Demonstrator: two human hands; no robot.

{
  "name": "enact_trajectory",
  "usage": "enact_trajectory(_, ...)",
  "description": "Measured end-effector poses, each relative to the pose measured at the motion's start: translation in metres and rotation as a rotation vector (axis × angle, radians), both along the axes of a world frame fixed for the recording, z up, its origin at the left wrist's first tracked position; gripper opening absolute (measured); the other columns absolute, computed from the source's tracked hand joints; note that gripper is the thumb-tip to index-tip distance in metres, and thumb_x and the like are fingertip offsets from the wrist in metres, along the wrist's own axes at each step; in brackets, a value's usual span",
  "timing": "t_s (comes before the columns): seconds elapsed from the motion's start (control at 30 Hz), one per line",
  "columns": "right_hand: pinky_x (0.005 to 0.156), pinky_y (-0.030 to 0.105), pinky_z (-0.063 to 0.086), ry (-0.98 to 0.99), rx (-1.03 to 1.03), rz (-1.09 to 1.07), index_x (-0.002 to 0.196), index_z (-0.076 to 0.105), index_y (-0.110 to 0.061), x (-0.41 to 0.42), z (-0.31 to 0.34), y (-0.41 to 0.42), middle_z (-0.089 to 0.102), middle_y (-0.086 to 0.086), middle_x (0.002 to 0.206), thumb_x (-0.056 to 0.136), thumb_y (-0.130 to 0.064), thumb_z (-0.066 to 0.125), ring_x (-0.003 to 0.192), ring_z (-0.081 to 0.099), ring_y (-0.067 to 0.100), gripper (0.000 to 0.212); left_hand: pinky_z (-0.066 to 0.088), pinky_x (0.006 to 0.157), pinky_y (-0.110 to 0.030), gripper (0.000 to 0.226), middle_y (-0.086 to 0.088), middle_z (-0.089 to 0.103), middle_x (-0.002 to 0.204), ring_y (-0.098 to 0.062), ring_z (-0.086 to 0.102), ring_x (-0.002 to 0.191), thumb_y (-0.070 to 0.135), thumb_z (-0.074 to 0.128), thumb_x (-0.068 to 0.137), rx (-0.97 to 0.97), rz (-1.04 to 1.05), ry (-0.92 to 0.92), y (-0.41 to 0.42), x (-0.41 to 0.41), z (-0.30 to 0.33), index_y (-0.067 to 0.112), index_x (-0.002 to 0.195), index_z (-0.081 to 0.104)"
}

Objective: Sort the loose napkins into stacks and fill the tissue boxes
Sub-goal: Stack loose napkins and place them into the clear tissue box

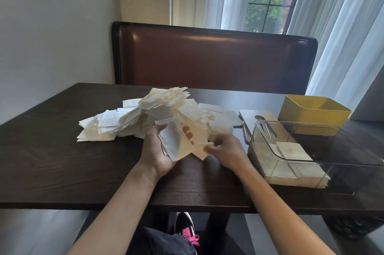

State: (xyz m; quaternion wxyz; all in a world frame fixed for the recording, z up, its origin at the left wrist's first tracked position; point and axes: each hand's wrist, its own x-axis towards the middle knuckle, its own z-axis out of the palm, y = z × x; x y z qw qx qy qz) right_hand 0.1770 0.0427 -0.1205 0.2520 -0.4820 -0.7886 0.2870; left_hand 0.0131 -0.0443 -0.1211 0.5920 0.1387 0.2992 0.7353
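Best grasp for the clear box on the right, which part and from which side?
Probably the near-left long wall of the clear box, pinched over its open rim from above. The top is open and the rim exposed, while a napkin stack fills the near end inside and the yellow box sits close behind, crowding the far side.

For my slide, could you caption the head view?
Left hand holds gathered napkins; right hand pinches another beside the loose pile.

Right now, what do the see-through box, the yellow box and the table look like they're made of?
See-through box: clear rigid plastic, probably acrylic; glossy edges, napkins visible through it. Yellow box: opaque, matte, smooth walls; likely plastic, possibly painted metal. Table: dark-stained wood or veneer; visible grain lines.
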Motion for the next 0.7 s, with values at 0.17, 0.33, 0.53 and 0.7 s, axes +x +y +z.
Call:
enact_trajectory(0.17,0.063,0.026,0.051,0.566,-0.196,-0.081,0.061,0.060,-0.013,0.009,0.004,-0.006,0.061,0.003,0.063,0.077,-0.003,0.078,0.062,0.059,0.016,0.027,0.053,0.088,-0.040,0.032,-0.013,0.067,0.087,-0.026,0.066,0.079,0.030,0.054,0.093,-0.092,-0.038,-0.004,0.003,0.002,0.000,0.006,0.112,0.064)
enact_trajectory(0.33,0.079,0.036,0.062,0.897,-0.319,-0.026,0.085,0.067,0.003,0.012,0.023,-0.019,0.073,0.016,0.094,0.084,0.001,0.073,0.090,0.072,0.027,0.006,0.052,0.090,-0.045,0.046,-0.017,0.071,0.088,-0.029,0.067,0.085,0.042,0.048,0.099,-0.157,-0.020,0.065,0.001,0.014,0.000,0.004,0.119,0.064)
enact_trajectory(0.53,0.073,0.030,0.061,1.021,-0.349,0.037,0.098,0.065,0.010,0.002,0.025,-0.030,0.073,0.014,0.087,0.086,0.002,0.069,0.080,0.071,0.025,0.015,0.052,0.090,-0.050,0.066,-0.020,0.070,0.118,-0.035,0.069,0.099,0.063,0.041,0.098,-0.095,-0.005,-0.033,0.003,0.026,0.009,0.008,0.128,0.060)
enact_trajectory(0.7,0.071,0.028,0.060,0.756,-0.480,0.030,0.092,0.069,0.001,-0.010,0.003,-0.036,0.072,0.017,0.093,0.081,0.000,0.076,0.074,0.067,0.021,0.013,0.056,0.080,-0.043,0.070,-0.019,0.073,0.112,-0.031,0.074,0.091,0.067,0.036,0.097,-0.037,-0.064,0.063,0.004,0.032,0.007,0.011,0.131,0.061)
